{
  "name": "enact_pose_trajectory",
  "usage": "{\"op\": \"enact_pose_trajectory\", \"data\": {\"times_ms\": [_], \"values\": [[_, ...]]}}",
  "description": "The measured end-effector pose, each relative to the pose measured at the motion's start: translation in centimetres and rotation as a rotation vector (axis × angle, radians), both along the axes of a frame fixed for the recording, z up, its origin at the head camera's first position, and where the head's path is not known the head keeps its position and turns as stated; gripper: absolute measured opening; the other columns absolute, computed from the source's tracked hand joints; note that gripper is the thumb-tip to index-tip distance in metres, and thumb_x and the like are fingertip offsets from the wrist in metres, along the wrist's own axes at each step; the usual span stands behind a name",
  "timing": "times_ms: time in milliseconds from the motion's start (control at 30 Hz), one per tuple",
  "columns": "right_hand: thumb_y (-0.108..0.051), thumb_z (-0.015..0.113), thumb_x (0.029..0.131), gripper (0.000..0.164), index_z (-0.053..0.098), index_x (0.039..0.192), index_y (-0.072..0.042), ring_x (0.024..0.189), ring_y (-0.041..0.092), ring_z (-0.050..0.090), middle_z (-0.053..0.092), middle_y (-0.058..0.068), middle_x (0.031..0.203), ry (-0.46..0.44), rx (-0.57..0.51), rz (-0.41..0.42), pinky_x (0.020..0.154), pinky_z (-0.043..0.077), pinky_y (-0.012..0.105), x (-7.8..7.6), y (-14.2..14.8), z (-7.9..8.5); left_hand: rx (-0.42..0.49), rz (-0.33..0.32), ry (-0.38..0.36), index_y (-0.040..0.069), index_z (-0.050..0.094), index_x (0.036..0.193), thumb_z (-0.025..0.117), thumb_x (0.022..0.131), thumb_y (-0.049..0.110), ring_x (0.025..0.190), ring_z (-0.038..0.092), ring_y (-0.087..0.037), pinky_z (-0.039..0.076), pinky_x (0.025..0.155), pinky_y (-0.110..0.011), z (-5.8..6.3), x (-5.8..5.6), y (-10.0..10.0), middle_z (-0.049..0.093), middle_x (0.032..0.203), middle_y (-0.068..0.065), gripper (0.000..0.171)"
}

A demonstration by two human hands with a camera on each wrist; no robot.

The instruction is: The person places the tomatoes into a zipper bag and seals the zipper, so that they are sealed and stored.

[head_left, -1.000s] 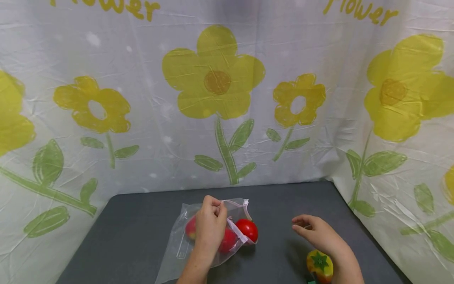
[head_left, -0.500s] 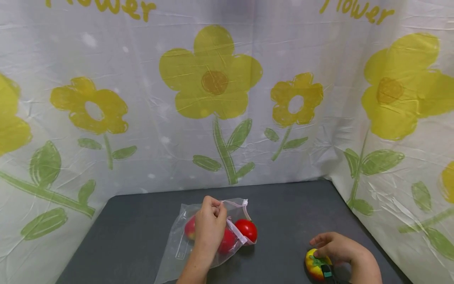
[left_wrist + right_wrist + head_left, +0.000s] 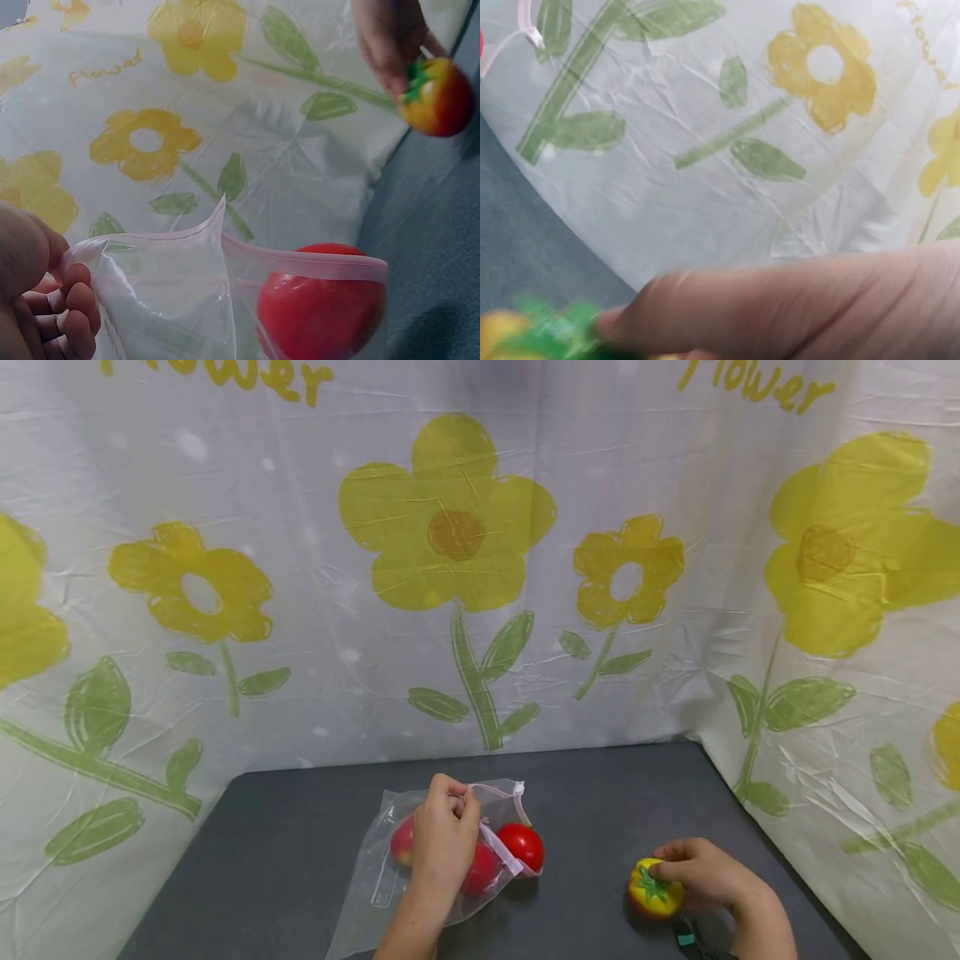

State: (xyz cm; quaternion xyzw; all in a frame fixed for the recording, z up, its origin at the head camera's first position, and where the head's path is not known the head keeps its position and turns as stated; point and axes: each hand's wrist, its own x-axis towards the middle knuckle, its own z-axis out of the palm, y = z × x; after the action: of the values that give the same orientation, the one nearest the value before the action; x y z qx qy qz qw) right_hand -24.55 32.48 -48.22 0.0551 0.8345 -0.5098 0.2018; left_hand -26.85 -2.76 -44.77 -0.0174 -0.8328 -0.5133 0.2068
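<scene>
A yellow-red fruit (image 3: 655,893) is gripped by the right hand (image 3: 708,877), to the right of a clear bag (image 3: 372,868) whose rim is pinched by the left hand (image 3: 441,839). Red fruits (image 3: 521,846) are already inside. Bagging appears under way; next, the fruit would need to be carried to the bag's mouth.

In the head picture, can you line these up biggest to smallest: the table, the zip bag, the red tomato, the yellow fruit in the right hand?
1. Table
2. Zip bag
3. Red tomato and yellow fruit: too alike to rank; the right hand partly covers the fruit.
</scene>
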Motion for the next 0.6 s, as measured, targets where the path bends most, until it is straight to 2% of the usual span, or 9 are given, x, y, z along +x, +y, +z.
{"op": "enact_pose_trajectory", "data": {"times_ms": [133,233,400,500,600], "values": [[-0.025,0.065,0.100,0.048,0.061,0.128,0.014,0.090,0.021,0.066,0.069,0.009,0.105,0.097,0.071,-0.090,0.078,0.058,0.046,-0.4,-1.3,0.7,0.001,-0.003,-0.003,0.010,0.056,0.101,0.069,0.095,0.011,0.050,0.049,-0.014,0.047,0.050,-0.022,0.0,0.0,0.0,0.053,0.062,0.004,0.015],[-0.027,0.066,0.099,0.051,0.059,0.131,0.012,0.091,0.021,0.066,0.068,0.011,0.110,0.146,0.047,-0.115,0.078,0.057,0.046,-0.6,-2.2,1.1,0.006,-0.004,-0.013,0.008,0.059,0.109,0.068,0.095,0.011,0.047,0.045,-0.014,0.043,0.047,-0.023,0.1,-0.1,0.0,0.050,0.058,0.003,0.017],[-0.028,0.067,0.099,0.053,0.055,0.135,0.010,0.094,0.023,0.065,0.062,0.016,0.116,0.181,-0.066,-0.060,0.080,0.058,0.047,-0.9,-4.0,1.4,-0.019,0.006,0.002,0.003,0.067,0.125,0.066,0.094,0.010,0.042,0.037,-0.013,0.036,0.043,-0.024,0.0,-0.2,0.0,0.044,0.053,0.002,0.031],[-0.028,0.068,0.099,0.053,0.055,0.135,0.009,0.095,0.024,0.064,0.061,0.016,0.117,0.185,-0.107,-0.024,0.083,0.057,0.049,-1.1,-5.5,1.5,-0.037,0.012,0.021,0.001,0.070,0.121,0.067,0.093,0.009,0.043,0.040,-0.012,0.038,0.044,-0.023,0.0,-0.2,0.1,0.045,0.053,0.004,0.029],[-0.029,0.071,0.096,0.052,0.058,0.131,0.008,0.094,0.023,0.065,0.062,0.015,0.115,0.203,-0.086,-0.038,0.083,0.057,0.049,-1.3,-7.0,1.5,-0.041,0.012,0.030,0.001,0.072,0.115,0.068,0.094,0.010,0.046,0.044,-0.012,0.041,0.046,-0.023,0.0,-0.3,0.1,0.048,0.056,0.005,0.023]]}}
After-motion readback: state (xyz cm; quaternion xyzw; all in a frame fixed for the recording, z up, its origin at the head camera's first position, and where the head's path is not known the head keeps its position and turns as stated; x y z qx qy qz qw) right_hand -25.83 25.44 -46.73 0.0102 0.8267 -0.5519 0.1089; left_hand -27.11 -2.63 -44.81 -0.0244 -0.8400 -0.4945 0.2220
